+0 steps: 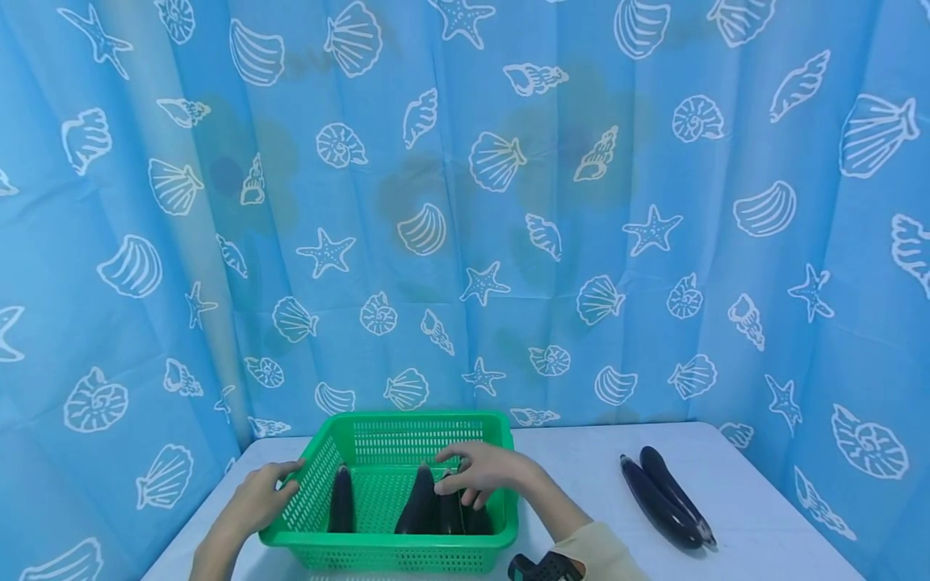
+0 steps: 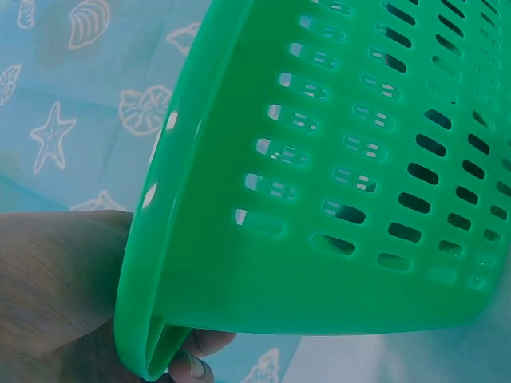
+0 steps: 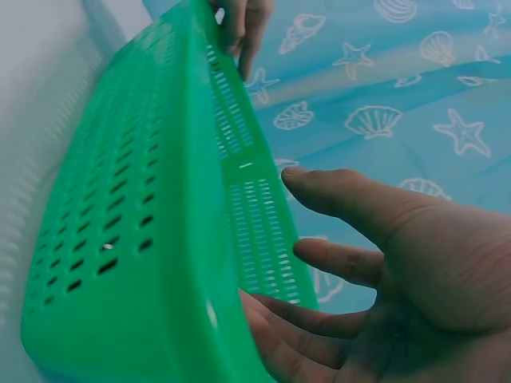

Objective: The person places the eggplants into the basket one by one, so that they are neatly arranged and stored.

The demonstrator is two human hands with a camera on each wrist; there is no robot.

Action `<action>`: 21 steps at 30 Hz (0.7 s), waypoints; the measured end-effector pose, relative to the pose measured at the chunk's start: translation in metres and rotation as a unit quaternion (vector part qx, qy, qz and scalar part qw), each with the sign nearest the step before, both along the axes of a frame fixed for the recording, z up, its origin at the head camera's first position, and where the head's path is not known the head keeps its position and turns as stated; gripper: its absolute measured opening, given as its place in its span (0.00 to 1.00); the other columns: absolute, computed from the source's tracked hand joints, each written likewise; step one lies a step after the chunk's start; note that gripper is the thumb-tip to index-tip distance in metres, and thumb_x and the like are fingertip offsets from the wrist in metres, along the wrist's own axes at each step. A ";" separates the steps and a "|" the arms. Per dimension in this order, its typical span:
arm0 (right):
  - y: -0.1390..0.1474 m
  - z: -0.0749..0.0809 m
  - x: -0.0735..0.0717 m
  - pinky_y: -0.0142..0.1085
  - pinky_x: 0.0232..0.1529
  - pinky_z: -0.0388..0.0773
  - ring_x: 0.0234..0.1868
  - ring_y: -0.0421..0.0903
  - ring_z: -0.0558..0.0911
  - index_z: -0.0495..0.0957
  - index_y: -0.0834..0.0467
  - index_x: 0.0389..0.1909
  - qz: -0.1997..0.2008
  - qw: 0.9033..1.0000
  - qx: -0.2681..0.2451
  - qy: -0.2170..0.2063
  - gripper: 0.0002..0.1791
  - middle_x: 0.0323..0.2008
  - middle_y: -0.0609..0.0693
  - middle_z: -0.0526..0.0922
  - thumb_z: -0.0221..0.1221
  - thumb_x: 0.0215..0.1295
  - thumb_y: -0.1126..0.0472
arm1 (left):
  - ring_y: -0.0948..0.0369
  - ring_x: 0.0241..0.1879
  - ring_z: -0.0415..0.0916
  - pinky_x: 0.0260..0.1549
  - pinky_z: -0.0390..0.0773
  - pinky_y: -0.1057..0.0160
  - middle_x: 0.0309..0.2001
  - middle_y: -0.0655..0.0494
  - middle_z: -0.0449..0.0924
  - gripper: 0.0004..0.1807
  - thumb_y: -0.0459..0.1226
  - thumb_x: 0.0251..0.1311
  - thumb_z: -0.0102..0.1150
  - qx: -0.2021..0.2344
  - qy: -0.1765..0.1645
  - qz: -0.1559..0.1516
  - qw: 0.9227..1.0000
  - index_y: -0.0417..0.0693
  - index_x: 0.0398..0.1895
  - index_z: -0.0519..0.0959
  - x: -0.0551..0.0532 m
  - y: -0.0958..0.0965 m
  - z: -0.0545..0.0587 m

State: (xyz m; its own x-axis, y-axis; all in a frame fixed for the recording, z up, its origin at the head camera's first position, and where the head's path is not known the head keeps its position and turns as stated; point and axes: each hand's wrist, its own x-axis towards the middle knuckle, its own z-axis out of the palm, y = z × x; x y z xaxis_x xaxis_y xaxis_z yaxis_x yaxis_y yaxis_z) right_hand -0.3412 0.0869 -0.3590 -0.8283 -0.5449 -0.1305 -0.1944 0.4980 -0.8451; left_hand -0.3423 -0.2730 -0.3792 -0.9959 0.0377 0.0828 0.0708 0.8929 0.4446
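Observation:
A green plastic basket with slotted walls stands on the table, several dark eggplants in it. One eggplant lies at its left; the others, such as this eggplant, sit together at the right. My left hand grips the basket's left rim; the left wrist view shows fingertips curled below the rim. Over the basket's right side hovers my right hand, above the eggplants. Its thumb and fingers are spread with nothing between them in the right wrist view, and the lower fingers are partly hidden behind the rim.
Two more eggplants lie side by side on the white table, right of the basket. A blue curtain with white shell prints hangs behind and along both sides. A dark watch-like band is at the right wrist.

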 end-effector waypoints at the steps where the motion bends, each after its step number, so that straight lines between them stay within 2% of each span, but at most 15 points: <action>1: 0.002 0.001 0.000 0.50 0.36 0.84 0.37 0.61 0.85 0.71 0.52 0.65 0.001 1.000 -0.002 0.001 0.28 0.47 0.55 0.82 0.63 0.65 0.53 | 0.55 0.41 0.77 0.39 0.77 0.49 0.57 0.31 0.76 0.23 0.34 0.64 0.53 0.000 0.000 -0.001 1.000 0.35 0.62 0.74 0.000 0.000 0.000; 7: 0.011 0.009 0.003 0.48 0.35 0.84 0.38 0.59 0.85 0.71 0.54 0.65 0.008 1.000 -0.015 0.017 0.28 0.50 0.59 0.81 0.62 0.65 0.53 | 0.56 0.38 0.74 0.35 0.75 0.54 0.59 0.30 0.75 0.23 0.33 0.64 0.53 0.005 0.000 -0.001 1.000 0.35 0.63 0.74 0.002 0.002 0.002; 11: 0.019 0.013 0.006 0.44 0.33 0.84 0.36 0.54 0.86 0.70 0.53 0.66 0.009 0.999 -0.020 0.028 0.29 0.52 0.60 0.81 0.63 0.65 0.52 | 0.57 0.37 0.73 0.34 0.74 0.56 0.59 0.30 0.75 0.23 0.33 0.64 0.53 0.008 0.001 -0.001 1.000 0.35 0.63 0.74 0.003 0.003 0.003; 16: 0.031 0.016 0.010 0.43 0.34 0.84 0.35 0.47 0.85 0.69 0.52 0.67 0.009 0.999 -0.028 0.037 0.31 0.54 0.60 0.79 0.63 0.65 0.51 | 0.57 0.38 0.74 0.36 0.76 0.54 0.58 0.31 0.76 0.23 0.33 0.64 0.53 0.009 -0.001 -0.001 1.000 0.35 0.62 0.74 0.001 0.002 0.002; 21: 0.043 0.017 0.013 0.43 0.35 0.84 0.36 0.48 0.85 0.68 0.52 0.68 0.009 0.998 -0.028 0.054 0.31 0.55 0.61 0.78 0.62 0.66 0.50 | 0.58 0.37 0.75 0.37 0.77 0.52 0.57 0.32 0.77 0.23 0.33 0.64 0.52 0.004 -0.001 0.005 1.000 0.35 0.62 0.74 0.000 0.002 0.001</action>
State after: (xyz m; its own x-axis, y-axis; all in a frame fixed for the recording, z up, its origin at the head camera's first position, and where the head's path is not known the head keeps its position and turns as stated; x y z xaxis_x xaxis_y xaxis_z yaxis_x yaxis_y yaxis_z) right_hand -0.3285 0.1298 -0.3416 -0.8258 -0.5639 -0.0099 -0.2942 0.4456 -0.8455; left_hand -0.3418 -0.2714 -0.3782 -0.9963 0.0267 0.0812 0.0607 0.8901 0.4517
